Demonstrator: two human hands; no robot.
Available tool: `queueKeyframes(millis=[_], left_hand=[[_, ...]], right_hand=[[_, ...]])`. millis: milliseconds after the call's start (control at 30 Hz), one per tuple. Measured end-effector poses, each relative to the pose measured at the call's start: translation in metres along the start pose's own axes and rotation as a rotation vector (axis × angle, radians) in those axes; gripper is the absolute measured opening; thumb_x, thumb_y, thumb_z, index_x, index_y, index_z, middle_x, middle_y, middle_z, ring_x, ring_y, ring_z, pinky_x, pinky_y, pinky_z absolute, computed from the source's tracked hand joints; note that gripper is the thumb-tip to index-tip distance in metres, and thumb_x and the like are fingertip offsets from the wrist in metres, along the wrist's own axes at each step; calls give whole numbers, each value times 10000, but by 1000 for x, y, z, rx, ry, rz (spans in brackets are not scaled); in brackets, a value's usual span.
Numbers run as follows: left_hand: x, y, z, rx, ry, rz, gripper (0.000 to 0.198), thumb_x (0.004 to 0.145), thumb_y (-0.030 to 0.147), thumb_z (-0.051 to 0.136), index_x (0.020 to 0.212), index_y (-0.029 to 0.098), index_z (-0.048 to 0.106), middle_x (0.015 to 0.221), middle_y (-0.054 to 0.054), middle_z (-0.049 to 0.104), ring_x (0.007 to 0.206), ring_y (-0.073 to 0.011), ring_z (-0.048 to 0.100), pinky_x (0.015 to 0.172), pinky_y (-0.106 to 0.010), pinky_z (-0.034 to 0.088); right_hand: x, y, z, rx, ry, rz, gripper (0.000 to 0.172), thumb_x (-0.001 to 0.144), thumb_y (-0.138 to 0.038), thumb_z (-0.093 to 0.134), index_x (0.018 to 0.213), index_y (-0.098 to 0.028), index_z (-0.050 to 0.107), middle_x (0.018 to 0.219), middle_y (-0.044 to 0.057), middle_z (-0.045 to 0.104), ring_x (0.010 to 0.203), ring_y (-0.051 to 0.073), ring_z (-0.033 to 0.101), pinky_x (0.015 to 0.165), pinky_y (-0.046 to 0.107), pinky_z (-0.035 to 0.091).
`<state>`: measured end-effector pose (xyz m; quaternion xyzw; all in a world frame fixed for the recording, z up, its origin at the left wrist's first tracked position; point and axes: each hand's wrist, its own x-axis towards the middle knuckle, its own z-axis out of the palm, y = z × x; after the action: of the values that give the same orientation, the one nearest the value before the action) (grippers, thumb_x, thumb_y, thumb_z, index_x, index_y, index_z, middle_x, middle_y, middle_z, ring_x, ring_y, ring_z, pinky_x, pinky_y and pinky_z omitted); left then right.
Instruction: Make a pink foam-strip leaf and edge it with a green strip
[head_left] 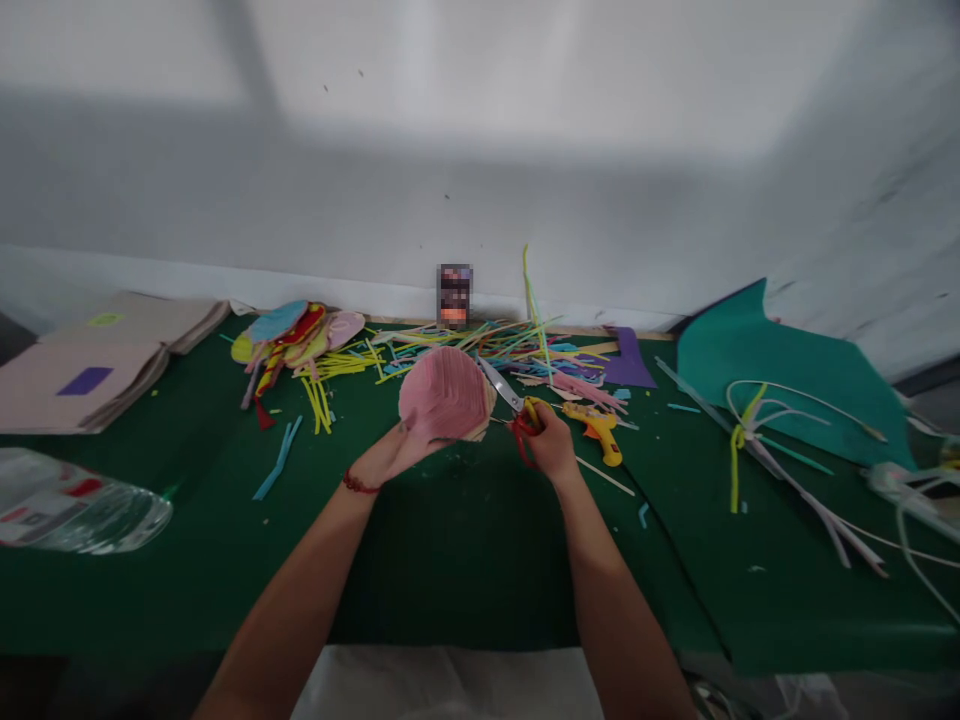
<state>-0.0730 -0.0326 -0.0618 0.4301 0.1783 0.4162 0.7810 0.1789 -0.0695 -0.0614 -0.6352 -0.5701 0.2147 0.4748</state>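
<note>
Closing the scissors (517, 403), grasped in the right hand (553, 446), carelessly could nick the ridged pink disc (445, 396) held by the left hand (386, 456).

Surface (210, 600): dark green, small scraps scattered about. Near left, clear plastic bottle (105, 505) on its side; behind it, pinkish stacks (37, 385). Along the back, heap of coloured cut-outs (300, 335), then tangle of thin strips (502, 345), purple piece (634, 362) at its right end. Blue strips (277, 465) lie apart, left of centre. Right of centre, yellow glue gun (600, 427); black cable (679, 550) runs to front edge. Far right, teal sheet (795, 365), pale strip bundle (791, 478) partly over it.
</note>
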Motion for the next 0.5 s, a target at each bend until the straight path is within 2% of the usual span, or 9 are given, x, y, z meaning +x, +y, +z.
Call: queueKeyframes(millis=[67,133,200,300,400,500], left_hand=[[1,-7,3,5,-100,-3,816,628,530,796,1309,173,522,1358,-157,544,1328,-347,422,1097,-499,362],[3,-14,5,26,-87,27,806,614,418,839,1311,164,523,1317,-165,575,1308,-354,445,1098,-502,360],[6,-21,8,28,16,59,670,682,332,804,1280,166,553,1271,-149,615,1272,-337,490,1084,-487,383],[12,-30,13,-18,150,47,458,784,296,708,1208,154,607,1244,-126,641,1210,-305,554,1058,-453,422],[15,-36,15,-43,229,-21,383,816,292,660,1160,129,632,1182,-118,678,1132,-283,613,1039,-432,446],[17,-36,14,-72,336,-50,306,842,258,626,1122,136,643,1077,-96,720,1020,-241,671,980,-391,497]], right_hand=[[0,0,1,-4,15,9,268,689,-443,655,821,-217,596,871,61,680,828,239,619,769,338,474],[0,0,1,-12,18,9,241,698,-411,650,828,-215,597,877,62,683,831,239,623,777,337,477],[-1,-1,2,-56,10,2,209,720,-380,634,849,-218,607,901,65,689,864,245,625,787,339,478],[-3,-2,3,-163,-28,1,164,760,-342,602,886,-239,620,947,69,697,924,259,625,794,345,477],[-5,-4,6,-241,-59,12,162,782,-319,578,919,-248,627,957,75,700,939,277,628,785,356,473],[-6,-6,10,-223,-29,-15,206,766,-317,598,953,-236,628,990,90,690,960,282,620,797,358,469]])
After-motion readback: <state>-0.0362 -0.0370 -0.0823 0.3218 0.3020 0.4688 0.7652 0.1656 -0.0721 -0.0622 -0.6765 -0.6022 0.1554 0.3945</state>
